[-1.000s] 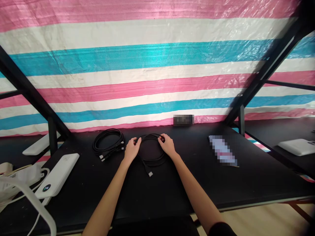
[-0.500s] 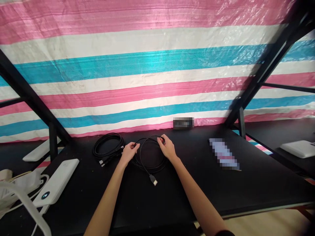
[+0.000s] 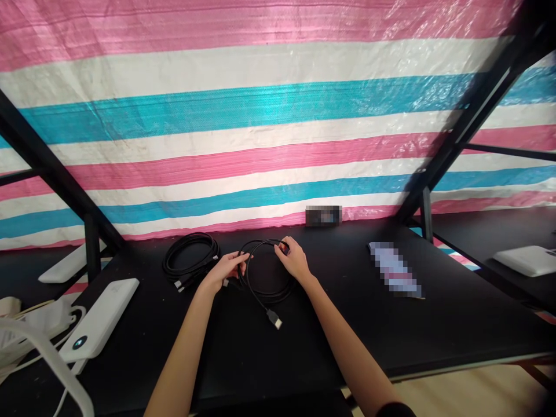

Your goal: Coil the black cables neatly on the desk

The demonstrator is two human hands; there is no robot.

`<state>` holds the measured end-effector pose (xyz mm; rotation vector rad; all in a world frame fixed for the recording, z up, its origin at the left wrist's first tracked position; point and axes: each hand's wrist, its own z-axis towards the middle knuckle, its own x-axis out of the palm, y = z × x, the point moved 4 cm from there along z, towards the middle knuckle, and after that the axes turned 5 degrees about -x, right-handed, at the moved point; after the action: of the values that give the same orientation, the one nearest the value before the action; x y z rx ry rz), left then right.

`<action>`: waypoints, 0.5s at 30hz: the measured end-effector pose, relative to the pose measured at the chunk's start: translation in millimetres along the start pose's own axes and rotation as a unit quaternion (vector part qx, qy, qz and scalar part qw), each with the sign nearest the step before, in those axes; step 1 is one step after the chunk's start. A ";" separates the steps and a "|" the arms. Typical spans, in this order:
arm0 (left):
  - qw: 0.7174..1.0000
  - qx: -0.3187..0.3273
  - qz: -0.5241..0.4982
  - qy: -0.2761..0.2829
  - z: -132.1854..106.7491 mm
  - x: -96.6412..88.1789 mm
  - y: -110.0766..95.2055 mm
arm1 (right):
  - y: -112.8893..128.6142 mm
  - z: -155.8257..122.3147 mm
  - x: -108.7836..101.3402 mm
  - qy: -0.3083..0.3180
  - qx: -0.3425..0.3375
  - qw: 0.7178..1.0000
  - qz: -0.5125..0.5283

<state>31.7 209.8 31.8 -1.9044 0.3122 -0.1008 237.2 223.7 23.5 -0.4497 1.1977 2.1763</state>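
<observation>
A black USB cable (image 3: pixel 266 301) lies in loose loops on the tabletop between my hands. Its plug (image 3: pixel 274 319) points toward me at the front of the loops. My left hand (image 3: pixel 225 270) pinches the left side of the coil between thumb and fingers. On the coil's upper right, the fingers of my right hand (image 3: pixel 294 259) are closed around the strands, and a small reddish spot shows there. Just left of my left hand rests a second coiled black cable (image 3: pixel 190 255), with light metal plug ends at its front.
A white power bank (image 3: pixel 102 318) with a small round display lies on the left, near a white power strip (image 3: pixel 37 333) and cords. A blurred-out flat item (image 3: pixel 394 269) is on the right; a blurred dark box (image 3: pixel 324 216) stands at the back. Black frame bars flank the striped sheet.
My left hand has shifted slightly, its fingers now stretching further right over the coil. The plug has swung a little to the right. My right hand stays nearly in place.
</observation>
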 end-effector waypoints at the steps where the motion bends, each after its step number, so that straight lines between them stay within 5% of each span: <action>1: 1.000 0.001 -0.019 0.010 -0.2 -1.6 -0.4 | 0.2 -0.1 -0.1 -0.002 0.000 1.000 0.000; 6: 0.996 0.013 -0.085 0.021 0.7 -8.0 0.4 | 0.2 -0.6 2.6 0.005 0.008 1.000 0.010; 15: 0.999 0.027 -0.039 0.001 1.1 -4.2 -0.7 | -2.8 -1.9 6.9 0.047 0.013 0.999 0.007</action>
<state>28.0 212.2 32.5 -1.8623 0.2351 -0.1618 233.8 225.6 16.9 -0.5384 1.2815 2.1703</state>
